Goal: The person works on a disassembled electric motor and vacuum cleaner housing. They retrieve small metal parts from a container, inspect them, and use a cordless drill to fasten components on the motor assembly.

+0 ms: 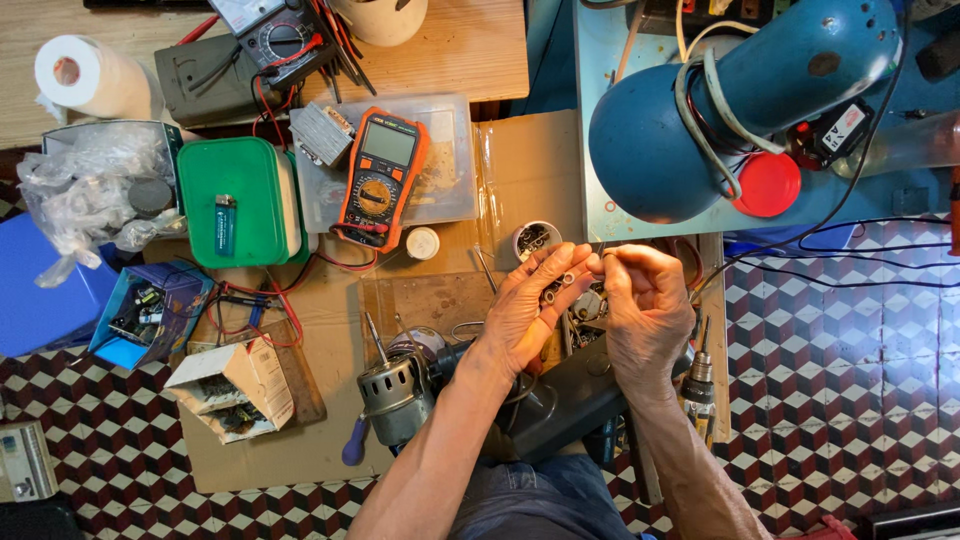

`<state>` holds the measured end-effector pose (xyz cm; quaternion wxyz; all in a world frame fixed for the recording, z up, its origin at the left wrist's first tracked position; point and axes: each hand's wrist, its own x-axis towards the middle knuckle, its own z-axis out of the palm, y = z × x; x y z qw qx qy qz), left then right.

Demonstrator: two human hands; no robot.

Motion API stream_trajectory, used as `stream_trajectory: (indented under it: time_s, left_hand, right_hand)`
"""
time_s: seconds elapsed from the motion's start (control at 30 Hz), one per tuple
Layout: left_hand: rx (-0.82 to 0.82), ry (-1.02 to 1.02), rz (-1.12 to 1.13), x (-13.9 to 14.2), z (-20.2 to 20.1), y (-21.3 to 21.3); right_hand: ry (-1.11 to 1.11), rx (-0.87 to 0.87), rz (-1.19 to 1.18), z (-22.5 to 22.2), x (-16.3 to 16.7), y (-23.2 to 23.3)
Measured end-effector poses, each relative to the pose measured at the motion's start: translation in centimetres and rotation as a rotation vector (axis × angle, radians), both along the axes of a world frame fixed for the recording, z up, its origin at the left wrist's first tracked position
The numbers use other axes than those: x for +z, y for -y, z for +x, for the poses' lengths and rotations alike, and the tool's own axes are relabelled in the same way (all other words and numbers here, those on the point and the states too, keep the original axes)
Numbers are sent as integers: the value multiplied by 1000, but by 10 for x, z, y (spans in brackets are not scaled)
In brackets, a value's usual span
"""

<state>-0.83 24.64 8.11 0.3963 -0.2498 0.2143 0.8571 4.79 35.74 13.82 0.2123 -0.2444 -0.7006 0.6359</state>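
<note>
L hand palm up, fingers pinching small metal parts; R hand fingertips closed on same bits, hands touching. All just below small round tin. Motor lower-left of tin, orange multimeter upper-left.

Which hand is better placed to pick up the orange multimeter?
Probably the left hand: it lies on the same side as the orange multimeter, while the right hand is farther away, pinching small metal parts.

An orange multimeter with a grey rectangular screen anchors the bench. Left of it lies a green lidded box; below-left, an open blue carton and a torn white carton.
</note>
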Motion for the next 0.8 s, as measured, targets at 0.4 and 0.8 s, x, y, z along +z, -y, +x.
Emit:
stream_trajectory:
  time_s: [0.4,0.8]
  left_hand:
    - [41,14,9,2,-1,1]
    - [49,21,-17,-1,-2,5]
  right_hand:
    - [-24,-21,-838,-2,-35,-37]
    - [34,25,-921,-2,-38,-45]
